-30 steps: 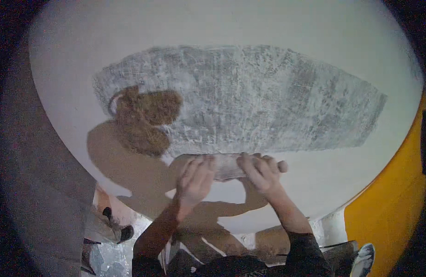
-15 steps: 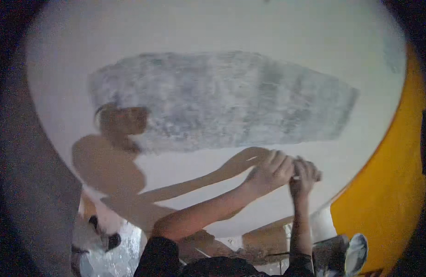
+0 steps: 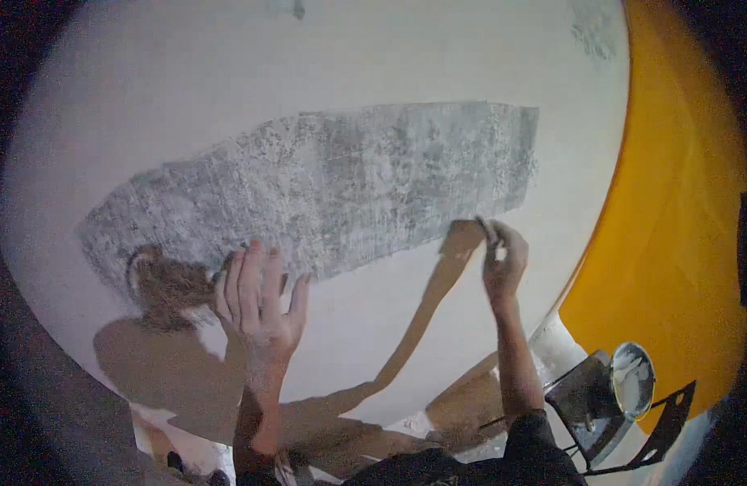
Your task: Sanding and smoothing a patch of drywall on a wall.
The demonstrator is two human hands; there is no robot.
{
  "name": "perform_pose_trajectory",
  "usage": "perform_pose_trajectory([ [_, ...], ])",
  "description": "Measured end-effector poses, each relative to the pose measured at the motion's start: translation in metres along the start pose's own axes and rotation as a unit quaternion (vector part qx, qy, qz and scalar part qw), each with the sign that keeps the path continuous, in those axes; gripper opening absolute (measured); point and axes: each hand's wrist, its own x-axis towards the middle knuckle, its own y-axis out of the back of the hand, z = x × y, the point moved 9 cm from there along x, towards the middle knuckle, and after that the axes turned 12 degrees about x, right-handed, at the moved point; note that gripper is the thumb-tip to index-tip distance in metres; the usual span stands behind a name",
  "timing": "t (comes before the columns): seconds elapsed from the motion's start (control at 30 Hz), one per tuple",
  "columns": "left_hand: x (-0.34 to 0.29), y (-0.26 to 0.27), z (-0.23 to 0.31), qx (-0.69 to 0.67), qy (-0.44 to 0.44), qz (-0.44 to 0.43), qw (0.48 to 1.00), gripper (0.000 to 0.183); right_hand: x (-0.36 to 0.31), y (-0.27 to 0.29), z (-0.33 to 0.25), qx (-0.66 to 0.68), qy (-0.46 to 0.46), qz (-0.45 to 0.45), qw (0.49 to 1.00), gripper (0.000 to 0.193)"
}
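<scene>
A large grey, streaky rough patch (image 3: 365,178) spans the middle of a white wall (image 3: 349,332). My left hand (image 3: 264,304) is at the lower left edge of this patch, fingers stretched out and spread, back of the hand toward me. Whether anything lies under its palm is hidden; a dark edge shows beside the fingers. To the right, my right hand (image 3: 507,263) is raised just below the patch's lower right edge. Its thumb and fingers are pinched together at a small dark bit too unclear to name. Both bare forearms come up from dark short sleeves.
An orange wall (image 3: 673,219) adjoins on the right. At lower right a round bucket (image 3: 633,381) with whitish paste inside rests on a dark chair (image 3: 592,409). A smaller grey smudge (image 3: 592,32) marks the wall at upper right. Shadows of my head and arms fall across the wall.
My hands were close together below the patch at right. They have parted: the left moved far left onto the patch and spread its fingers, the right rose slightly. The view has shifted and tilted.
</scene>
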Motion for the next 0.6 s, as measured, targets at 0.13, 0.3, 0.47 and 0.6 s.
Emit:
perform_pose_trajectory([
  [0.13,-0.002,0.001,-0.021,0.001,0.056,0.068,0.996,0.056,-0.031,-0.066,-0.133,0.125,0.24,-0.183,0.945,0.02],
  [0.3,0.003,-0.006,-0.014,0.078,0.006,0.076,0.994,0.052,-0.046,-0.085,-0.121,0.109,0.278,-0.174,0.938,0.016],
  [0.47,-0.007,-0.007,-0.026,0.109,0.0,0.126,0.986,0.055,-0.004,-0.023,-0.009,0.068,0.238,-0.078,0.966,0.016],
  [0.6,-0.018,-0.009,-0.034,0.094,-0.004,0.131,0.987,0.057,0.005,-0.024,-0.026,0.102,0.229,-0.085,0.964,0.013],
])
